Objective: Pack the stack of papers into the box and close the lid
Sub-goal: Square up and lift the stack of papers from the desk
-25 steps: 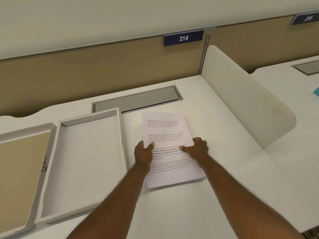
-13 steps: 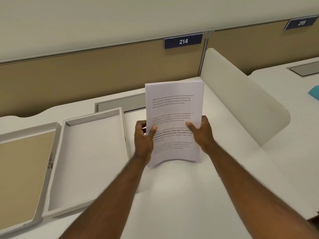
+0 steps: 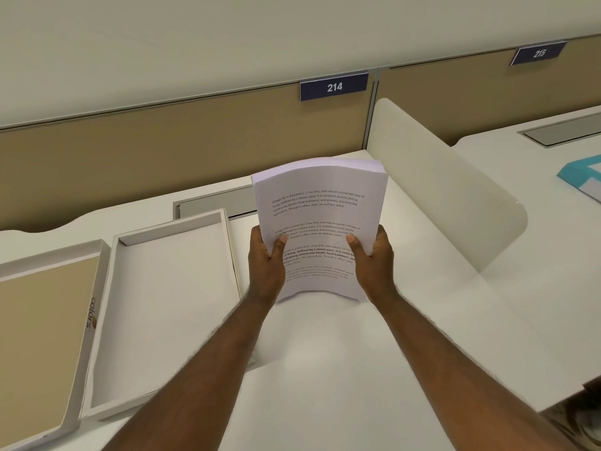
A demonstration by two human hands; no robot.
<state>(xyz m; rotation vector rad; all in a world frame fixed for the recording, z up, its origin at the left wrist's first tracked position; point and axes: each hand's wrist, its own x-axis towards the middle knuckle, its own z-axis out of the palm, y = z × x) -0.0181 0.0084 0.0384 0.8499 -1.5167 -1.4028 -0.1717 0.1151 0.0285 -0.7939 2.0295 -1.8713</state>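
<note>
A thick stack of printed white papers [image 3: 320,203] stands almost upright above the desk, its top bowed slightly. My left hand [image 3: 265,266] grips its left edge and my right hand [image 3: 374,263] grips its right edge, thumbs on the printed front page. To the left lies the open white box [image 3: 232,255], shallow and with nothing inside. Further left, the box lid [image 3: 86,307] lies upside down with a tan inner face and the word "colors" on its side wall.
A white curved divider panel [image 3: 448,196] rises on the right of the desk. A grey cable hatch [image 3: 211,203] sits behind the box. A tan partition [image 3: 162,151] with a "214" sign backs the desk. A teal-edged item [image 3: 582,174] lies on the neighbouring desk.
The stack has been lifted off the desk, where it lay flat, and tipped upright between both hands. Since half a second ago it has risen a little more.
</note>
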